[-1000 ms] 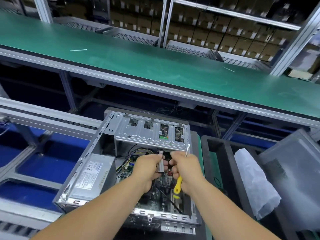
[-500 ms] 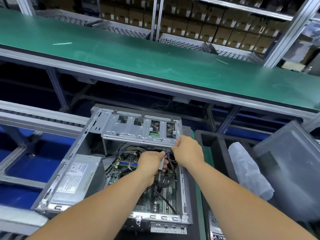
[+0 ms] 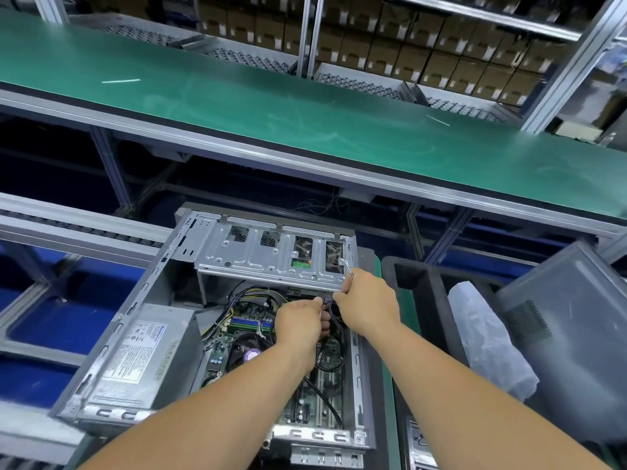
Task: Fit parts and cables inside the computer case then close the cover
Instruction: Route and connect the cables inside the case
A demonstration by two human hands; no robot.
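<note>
An open grey computer case (image 3: 135,320) lies in front of me, with a drive cage (image 3: 264,259) at its far end, a power supply (image 3: 139,354) on the left and the motherboard (image 3: 319,398) on its floor. Both hands are inside, just below the cage. My left hand (image 3: 298,325) grips a bundle of black cable (image 3: 336,315) near its connector. My right hand (image 3: 369,305) is curled round a screwdriver, whose metal shaft (image 3: 348,268) sticks up past the cage. Its fingertips meet the same connector. The handle is hidden in the fist.
A grey cover panel (image 3: 573,337) leans at the right beside a white plastic bag (image 3: 485,337) in a black foam tray (image 3: 419,286). A green conveyor belt (image 3: 305,106) runs across behind the case. A roller rail (image 3: 68,228) lies to the left.
Both hands have moved away from me, up towards the drive cage. The screwdriver's yellow handle no longer shows. More of the motherboard is uncovered.
</note>
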